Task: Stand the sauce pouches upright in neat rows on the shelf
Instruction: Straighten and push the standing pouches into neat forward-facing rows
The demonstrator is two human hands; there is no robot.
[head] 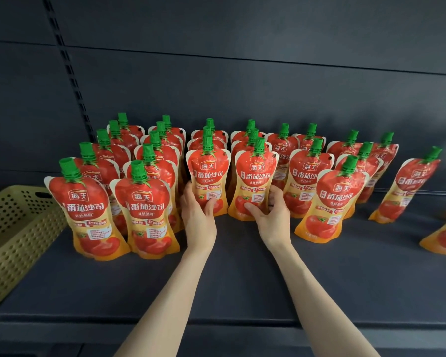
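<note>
Head view. Left hand (198, 220) grips the lower part of one upright pouch (207, 167), thumb across the front, fingers curled round its left edge. Right hand (272, 215) grips the neighbouring pouch (256, 173) the same way. Both stand mid-shelf (242, 284), each heading a row. Other pouches (142, 204) stand in rows on either side. Yellow basket (13, 235) sits at the shelf's left end.

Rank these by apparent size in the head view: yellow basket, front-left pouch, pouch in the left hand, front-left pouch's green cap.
1. Yellow basket
2. Front-left pouch
3. Held pouch in the left hand: likely the same real size, only farther away
4. Green cap
</note>
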